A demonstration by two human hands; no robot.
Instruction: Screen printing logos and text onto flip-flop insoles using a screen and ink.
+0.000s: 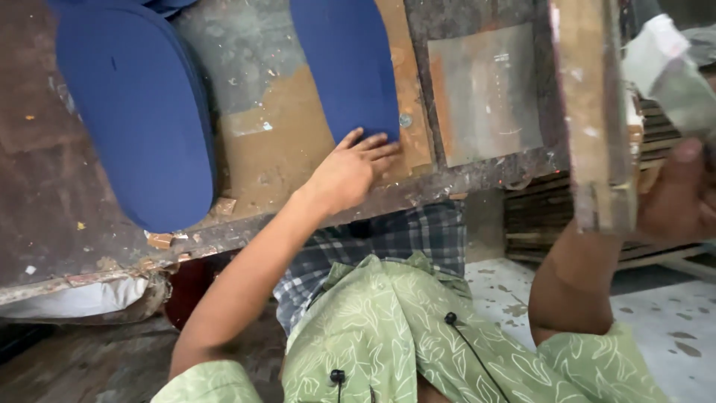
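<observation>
Blue foam sole [344, 63] was laid on the worn desk [67, 201], long axis running away from the left hand [350, 170], whose flat, open fingers pressed its near end. Right hand [675, 201] was closed around a wooden post [593, 112], well apart.

- A workshop for footwear.
- Worn, stained workbench [67, 224], blue foam sole blanks [138, 112], rusty metal plate [485, 93], stacked boards [537, 216] below.
</observation>
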